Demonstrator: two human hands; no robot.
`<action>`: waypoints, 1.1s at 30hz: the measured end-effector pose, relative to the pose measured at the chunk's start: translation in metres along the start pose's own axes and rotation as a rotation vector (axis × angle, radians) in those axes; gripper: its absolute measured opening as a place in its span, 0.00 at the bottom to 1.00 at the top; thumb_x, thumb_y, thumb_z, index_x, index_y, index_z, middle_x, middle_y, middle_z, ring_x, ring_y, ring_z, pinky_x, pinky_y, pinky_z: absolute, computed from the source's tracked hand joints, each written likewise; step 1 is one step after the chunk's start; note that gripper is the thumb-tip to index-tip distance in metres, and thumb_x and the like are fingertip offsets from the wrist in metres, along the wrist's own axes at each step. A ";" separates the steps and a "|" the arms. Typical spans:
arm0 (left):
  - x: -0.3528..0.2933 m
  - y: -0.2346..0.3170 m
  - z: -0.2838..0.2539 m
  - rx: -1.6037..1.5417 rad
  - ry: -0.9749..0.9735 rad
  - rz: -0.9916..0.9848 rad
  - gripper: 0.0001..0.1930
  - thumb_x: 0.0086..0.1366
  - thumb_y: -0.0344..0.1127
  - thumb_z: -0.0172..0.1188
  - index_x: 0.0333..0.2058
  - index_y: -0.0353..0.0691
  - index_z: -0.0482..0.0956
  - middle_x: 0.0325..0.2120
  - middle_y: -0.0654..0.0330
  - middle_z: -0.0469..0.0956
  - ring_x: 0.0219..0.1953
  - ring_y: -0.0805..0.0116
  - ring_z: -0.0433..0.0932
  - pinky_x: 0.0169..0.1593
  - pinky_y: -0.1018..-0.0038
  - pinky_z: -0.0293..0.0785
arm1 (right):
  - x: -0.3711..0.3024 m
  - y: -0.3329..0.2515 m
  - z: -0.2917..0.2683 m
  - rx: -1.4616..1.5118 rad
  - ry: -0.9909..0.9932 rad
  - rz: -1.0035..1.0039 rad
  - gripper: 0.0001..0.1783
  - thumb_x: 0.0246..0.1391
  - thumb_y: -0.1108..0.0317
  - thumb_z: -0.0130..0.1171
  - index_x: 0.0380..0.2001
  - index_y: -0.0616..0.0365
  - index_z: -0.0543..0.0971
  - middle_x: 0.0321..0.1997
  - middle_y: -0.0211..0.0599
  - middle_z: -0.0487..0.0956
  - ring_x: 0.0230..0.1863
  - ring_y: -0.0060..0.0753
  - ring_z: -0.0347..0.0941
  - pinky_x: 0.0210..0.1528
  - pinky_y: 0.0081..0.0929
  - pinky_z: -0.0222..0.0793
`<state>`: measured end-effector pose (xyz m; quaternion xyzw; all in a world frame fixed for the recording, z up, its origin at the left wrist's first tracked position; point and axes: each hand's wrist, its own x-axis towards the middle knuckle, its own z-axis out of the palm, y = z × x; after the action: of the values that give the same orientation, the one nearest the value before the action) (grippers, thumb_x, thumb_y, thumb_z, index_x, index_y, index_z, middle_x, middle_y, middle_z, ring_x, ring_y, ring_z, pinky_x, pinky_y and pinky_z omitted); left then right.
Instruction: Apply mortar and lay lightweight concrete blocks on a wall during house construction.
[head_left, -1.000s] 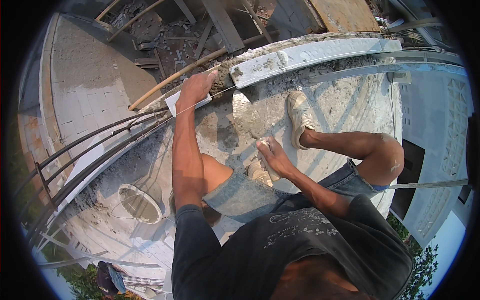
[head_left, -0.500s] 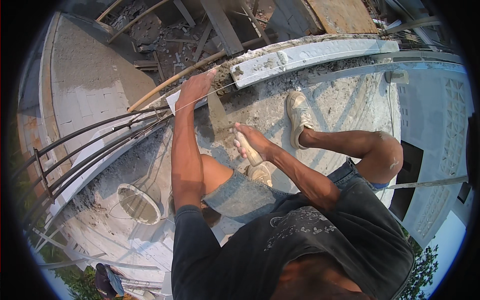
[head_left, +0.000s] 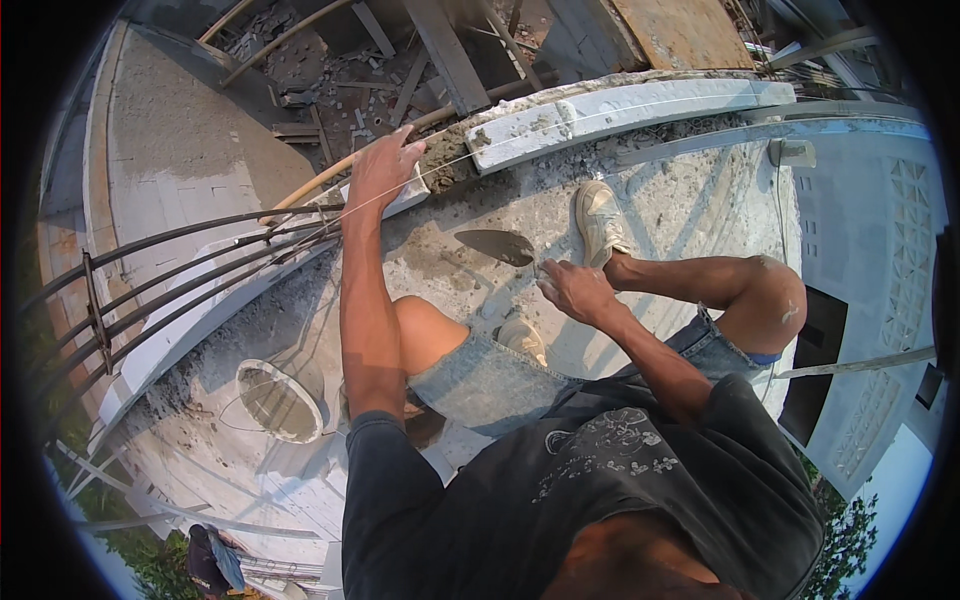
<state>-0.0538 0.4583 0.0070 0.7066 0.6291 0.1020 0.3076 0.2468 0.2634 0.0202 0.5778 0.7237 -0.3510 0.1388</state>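
My left hand (head_left: 384,172) lies over a short white block (head_left: 408,194) on the wall edge, its fingers reaching across the top to the far side. Beside that block, grey mortar (head_left: 450,160) fills the gap up to a row of longer white blocks (head_left: 640,106). My right hand (head_left: 582,292) is wrapped round the handle of a trowel, most of which the fingers hide. The trowel's pointed blade (head_left: 498,245) hangs flat above the concrete slab, apart from the blocks. A thin taut string (head_left: 540,130) runs along the wall past my left hand.
A mortar-crusted bucket (head_left: 280,402) stands on the slab at the left. Long dark steel bars (head_left: 200,250) curve in beside my left arm. Beyond the wall lie planks (head_left: 446,58) and rubble at a lower level. Another person (head_left: 210,562) is far off at lower left.
My right hand has moved right and turned the trowel, swinging its blade away from the wall. The left hand has shifted slightly, and the short block now sits against the mortar.
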 end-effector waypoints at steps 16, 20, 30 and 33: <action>-0.433 -0.016 0.084 0.209 0.866 -1.037 0.34 0.65 0.44 0.60 0.65 0.39 0.59 0.59 0.45 0.66 0.62 0.44 0.63 0.65 0.55 0.56 | 0.075 0.028 0.000 -0.466 -0.075 -0.283 0.24 0.54 0.64 0.59 0.53 0.54 0.66 0.41 0.56 0.77 0.42 0.61 0.77 0.43 0.50 0.74; -0.466 -0.042 0.119 0.220 0.932 -1.468 0.38 0.66 0.59 0.51 0.66 0.41 0.57 0.60 0.43 0.65 0.63 0.43 0.62 0.65 0.44 0.50 | 0.072 0.004 -0.029 -0.344 -0.350 -0.430 0.29 0.54 0.60 0.61 0.56 0.57 0.66 0.46 0.59 0.77 0.47 0.61 0.75 0.50 0.48 0.71; -0.410 -0.064 0.086 -0.541 0.726 -1.142 0.25 0.68 0.57 0.47 0.46 0.42 0.80 0.48 0.52 0.79 0.50 0.46 0.75 0.58 0.57 0.63 | 0.049 -0.113 -0.054 -0.467 -0.401 -1.096 0.31 0.60 0.60 0.56 0.64 0.54 0.61 0.54 0.55 0.74 0.53 0.58 0.72 0.54 0.49 0.69; -0.411 -0.037 0.102 0.066 0.913 -0.799 0.20 0.67 0.50 0.54 0.45 0.41 0.80 0.47 0.52 0.78 0.49 0.49 0.74 0.54 0.64 0.67 | 0.030 -0.150 0.008 -0.429 -0.431 -0.984 0.26 0.61 0.62 0.52 0.60 0.56 0.64 0.49 0.58 0.75 0.46 0.59 0.76 0.47 0.51 0.73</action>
<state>-0.1077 0.0364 0.0055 0.3097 0.9169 0.2518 -0.0007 0.0961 0.2672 0.0480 0.0474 0.9175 -0.3296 0.2175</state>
